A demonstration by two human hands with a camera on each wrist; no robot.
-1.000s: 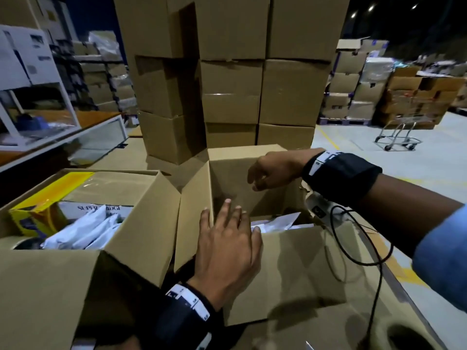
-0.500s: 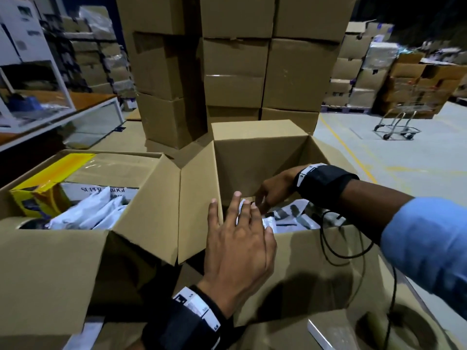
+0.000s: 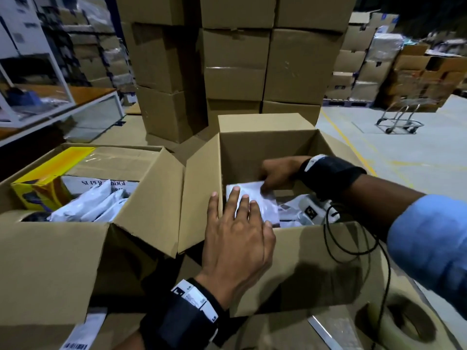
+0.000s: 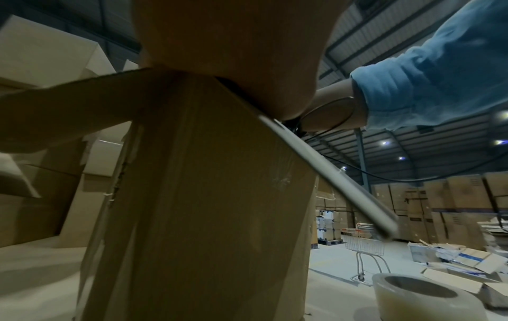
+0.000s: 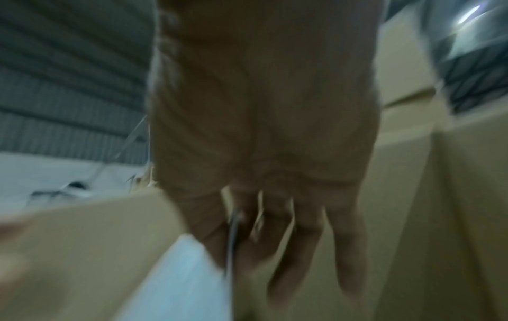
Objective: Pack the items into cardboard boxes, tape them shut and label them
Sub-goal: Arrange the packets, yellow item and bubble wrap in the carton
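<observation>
White packet (image 3: 249,198), flat inside open cardboard box (image 3: 265,145): right hand (image 3: 276,174) pinches its far edge, left hand (image 3: 237,231) lies flat-fingered across the near edge, nearer the body.

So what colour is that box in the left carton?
Bright yellow box, clearest in the head view.
</observation>
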